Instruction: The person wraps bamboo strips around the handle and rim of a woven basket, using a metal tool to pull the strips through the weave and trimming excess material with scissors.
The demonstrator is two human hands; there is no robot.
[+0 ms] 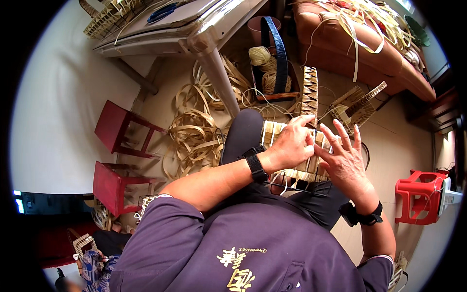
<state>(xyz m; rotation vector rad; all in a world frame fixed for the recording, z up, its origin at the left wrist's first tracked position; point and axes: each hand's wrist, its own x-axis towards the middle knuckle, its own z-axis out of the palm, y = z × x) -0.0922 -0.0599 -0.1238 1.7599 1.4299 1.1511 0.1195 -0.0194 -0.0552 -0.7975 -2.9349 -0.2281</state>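
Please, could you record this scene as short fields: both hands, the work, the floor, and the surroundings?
Left hand: bent fingers at pale woven-strip basket
Right hand: fingers spread, beside left hand
Basket position: on lap
Handle: tall, brown-and-cream zigzag strap
Floor: loose coils of flat tan strips
Left side: two dark-red stools
Right side: bright-red plastic stool
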